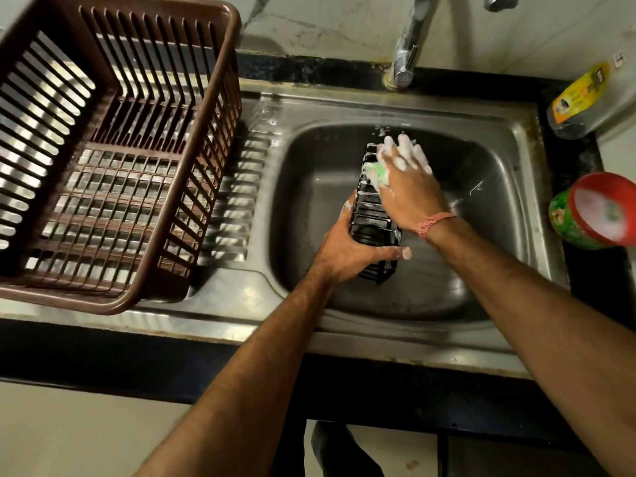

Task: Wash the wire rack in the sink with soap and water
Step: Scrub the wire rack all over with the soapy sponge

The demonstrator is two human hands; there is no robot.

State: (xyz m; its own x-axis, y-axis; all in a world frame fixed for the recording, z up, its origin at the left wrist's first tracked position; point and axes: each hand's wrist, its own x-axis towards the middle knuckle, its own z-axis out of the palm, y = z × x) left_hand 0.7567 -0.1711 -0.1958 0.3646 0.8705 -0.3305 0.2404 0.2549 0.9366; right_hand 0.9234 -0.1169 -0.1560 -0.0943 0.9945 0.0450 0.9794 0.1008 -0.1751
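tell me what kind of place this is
Most likely a home kitchen, at the washing-up spot: a steel sink with a tap over it, a brown dish basket on the drainboard, and soap containers alongside.

Black wire rack [373, 215] held over steel sink [509, 160] basin. Left hand [347, 251] grips rack's near end, thumb across it. Right hand [407, 180], foamy, presses green sponge [378, 173] on far end. Brown slatted basket [113, 156] on drainboard at left. Tap [409, 46] behind; water flow unclear. Yellow-labelled bottle [585, 98] and green tub [592, 211], possibly soap, on dark surface [599, 270] at right.
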